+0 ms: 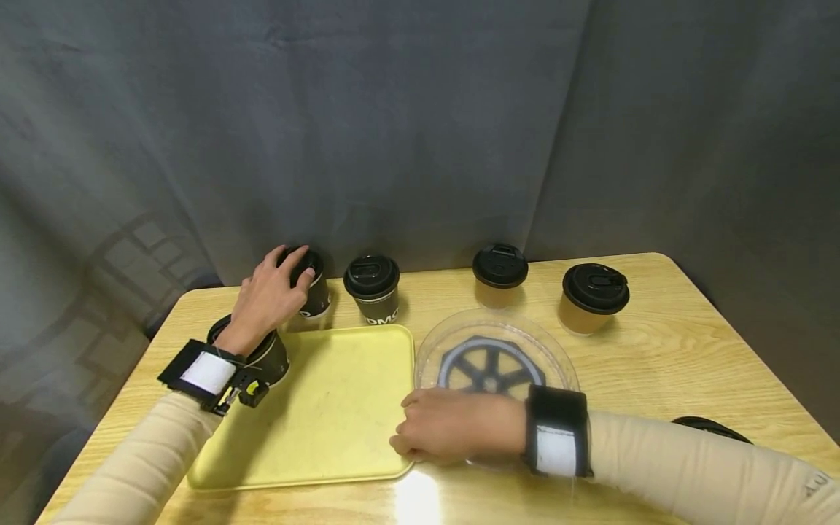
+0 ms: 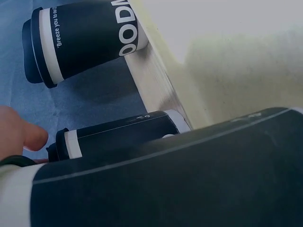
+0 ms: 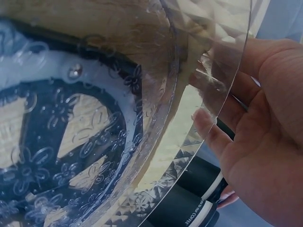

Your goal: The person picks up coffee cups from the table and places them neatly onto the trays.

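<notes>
At the back left my left hand lies over the black lid of a dark paper coffee cup, its fingers spread. A gap shows between a fingertip and that cup's lid in the left wrist view. A larger dark cup stands below that wrist, partly hidden. My right hand grips the near-left rim of a clear round plastic plate, embossed with flowers in the right wrist view. Through the plate shows a dark spoked, wheel-like piece. The yellow tray lies between the hands.
Another dark lidded cup stands behind the tray. Two brown cups with black lids, one at back centre and one farther right, stand beyond the plate. A black object is partly hidden by the right sleeve. Grey curtain hangs behind the table.
</notes>
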Motion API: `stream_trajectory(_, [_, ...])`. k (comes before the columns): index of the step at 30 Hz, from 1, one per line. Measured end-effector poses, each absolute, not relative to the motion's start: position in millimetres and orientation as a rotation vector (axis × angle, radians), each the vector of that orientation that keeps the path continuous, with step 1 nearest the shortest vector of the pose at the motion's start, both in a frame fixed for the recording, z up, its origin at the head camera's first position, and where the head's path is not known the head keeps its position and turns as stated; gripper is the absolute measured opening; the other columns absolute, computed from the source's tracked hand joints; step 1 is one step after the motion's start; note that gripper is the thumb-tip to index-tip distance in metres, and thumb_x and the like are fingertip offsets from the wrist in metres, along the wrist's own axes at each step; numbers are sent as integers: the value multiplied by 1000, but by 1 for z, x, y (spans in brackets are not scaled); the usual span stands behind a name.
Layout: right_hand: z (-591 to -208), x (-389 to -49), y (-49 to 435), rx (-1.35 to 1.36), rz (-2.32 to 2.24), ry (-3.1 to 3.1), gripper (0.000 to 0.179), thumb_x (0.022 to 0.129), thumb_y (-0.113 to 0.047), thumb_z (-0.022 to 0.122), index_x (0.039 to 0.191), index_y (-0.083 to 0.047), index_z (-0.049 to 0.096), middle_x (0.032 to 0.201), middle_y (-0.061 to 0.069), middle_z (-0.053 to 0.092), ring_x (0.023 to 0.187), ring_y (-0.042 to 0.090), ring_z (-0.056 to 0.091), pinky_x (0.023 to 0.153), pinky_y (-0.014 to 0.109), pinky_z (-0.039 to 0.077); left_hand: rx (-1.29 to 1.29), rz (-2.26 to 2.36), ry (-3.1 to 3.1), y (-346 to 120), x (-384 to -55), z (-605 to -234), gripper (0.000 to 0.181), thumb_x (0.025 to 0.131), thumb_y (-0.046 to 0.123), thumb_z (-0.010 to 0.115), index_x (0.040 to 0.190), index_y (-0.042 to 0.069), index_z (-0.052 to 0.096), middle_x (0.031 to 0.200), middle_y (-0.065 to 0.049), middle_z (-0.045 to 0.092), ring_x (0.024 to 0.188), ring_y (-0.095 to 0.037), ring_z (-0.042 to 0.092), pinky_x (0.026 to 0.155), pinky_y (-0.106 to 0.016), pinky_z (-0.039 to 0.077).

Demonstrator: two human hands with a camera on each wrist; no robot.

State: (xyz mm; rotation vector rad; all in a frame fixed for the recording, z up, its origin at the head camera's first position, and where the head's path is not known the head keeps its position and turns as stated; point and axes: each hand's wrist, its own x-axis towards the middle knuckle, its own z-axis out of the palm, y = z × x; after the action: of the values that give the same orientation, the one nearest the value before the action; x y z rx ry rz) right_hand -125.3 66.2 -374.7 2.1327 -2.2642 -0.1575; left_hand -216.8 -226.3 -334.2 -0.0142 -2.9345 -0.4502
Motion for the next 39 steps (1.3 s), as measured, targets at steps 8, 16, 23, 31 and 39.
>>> stream_trajectory(8, [-374,-125,66,2139,-137,-2270,31,97,-19,55,67,-23,47,57,-16,32,50,-3,29,103,29,47,-19,-438,-2956,-226,-217,-333,53,104,40,32,154,19,31,156,-29,22,138,-53,29,100,-74,30])
stream_trajectory(16, [-371,-123,67,2136,-136,-2284,31,95,-18,56,66,-22,45,58,-15,31,50,-2,29,103,30,47,-19,-464,-2943,-227,-218,-335,53,104,38,34,153,17,31,154,-30,22,135,-54,31,100,-71,34])
stream_trajectory(23, [-369,-122,67,2131,-140,-2268,29,92,-15,58,66,-22,47,60,-15,34,51,-1,30,102,28,47,-22,-496,-2939,-227,-217,-334,53,104,38,34,153,17,31,153,-31,21,136,-54,29,99,-70,36])
stream_trajectory(31, [-369,-123,67,2138,-136,-2259,29,93,-16,58,66,-22,48,59,-15,37,51,-2,32,102,28,47,-44,-509,-2930,-227,-216,-334,57,103,44,37,152,16,33,151,-33,22,134,-55,31,97,-70,37])
stream_trajectory(39, [-369,-123,67,2126,-176,-2285,31,95,-18,56,66,-22,45,59,-15,34,49,-2,30,103,29,47,-76,-498,-2904,-227,-216,-335,58,101,43,45,150,14,36,147,-37,25,130,-55,36,94,-70,39])
